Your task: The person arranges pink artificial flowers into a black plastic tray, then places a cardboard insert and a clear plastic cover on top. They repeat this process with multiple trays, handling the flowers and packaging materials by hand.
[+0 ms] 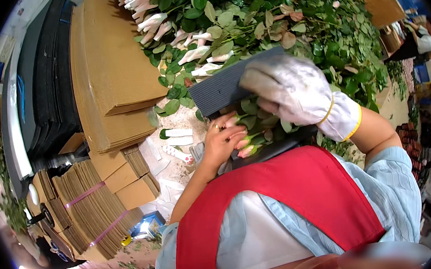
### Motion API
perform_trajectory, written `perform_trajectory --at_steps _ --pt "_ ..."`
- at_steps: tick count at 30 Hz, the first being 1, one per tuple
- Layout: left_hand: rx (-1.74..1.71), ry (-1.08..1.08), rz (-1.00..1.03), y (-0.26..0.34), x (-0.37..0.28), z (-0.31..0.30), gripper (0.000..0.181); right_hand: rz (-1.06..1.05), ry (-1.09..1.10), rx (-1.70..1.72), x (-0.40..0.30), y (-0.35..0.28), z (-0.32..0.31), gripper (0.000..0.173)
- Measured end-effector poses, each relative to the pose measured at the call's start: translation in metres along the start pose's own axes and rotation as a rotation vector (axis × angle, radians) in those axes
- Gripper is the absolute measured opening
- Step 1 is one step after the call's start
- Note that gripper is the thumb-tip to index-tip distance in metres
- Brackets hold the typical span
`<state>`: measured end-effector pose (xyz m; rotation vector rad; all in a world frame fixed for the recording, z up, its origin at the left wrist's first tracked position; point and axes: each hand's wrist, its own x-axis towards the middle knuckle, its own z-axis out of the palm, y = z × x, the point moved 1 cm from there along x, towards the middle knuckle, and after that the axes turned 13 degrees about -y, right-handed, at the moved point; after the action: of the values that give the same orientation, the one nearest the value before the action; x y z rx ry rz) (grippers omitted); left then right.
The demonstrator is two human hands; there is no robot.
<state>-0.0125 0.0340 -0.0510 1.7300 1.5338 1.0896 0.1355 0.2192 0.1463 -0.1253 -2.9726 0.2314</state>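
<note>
My left hand [223, 137], bare with a ring on one finger, rests its fingers on the heads of several pink rosebuds [247, 151] near my red apron. My right hand [287, 88], in a white glove with yellow trim, grips a dark grey corrugated sheet [222, 85] that slants above the roses. Part of the rose stems lies hidden under the sheet and the glove. Below the buds is a black surface [271, 152]. Beyond the sheet lie roses with white mesh sleeves [195, 54] over their heads and a large heap of leafy stems [329, 26].
Corrugated cardboard sheets [119, 62] are stacked at the left, beside dark sheets [52, 72]. Strapped cardboard bundles [85, 201] stand nearer. White sleeves [180, 136] and scraps lie on the table. A blue box [152, 223] sits at lower left. Another person [424, 38] is at far right.
</note>
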Motion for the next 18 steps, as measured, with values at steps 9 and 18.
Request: perform_trajectory --at_steps 9,18 --pt "-0.065 -0.07 -0.124 0.002 -0.008 0.003 0.032 0.531 -0.452 -0.381 0.057 0.191 0.059 0.05" --pt "-0.09 -0.092 -0.244 0.013 -0.003 -0.006 0.051 0.474 -0.315 -0.16 0.01 0.182 0.026 0.036"
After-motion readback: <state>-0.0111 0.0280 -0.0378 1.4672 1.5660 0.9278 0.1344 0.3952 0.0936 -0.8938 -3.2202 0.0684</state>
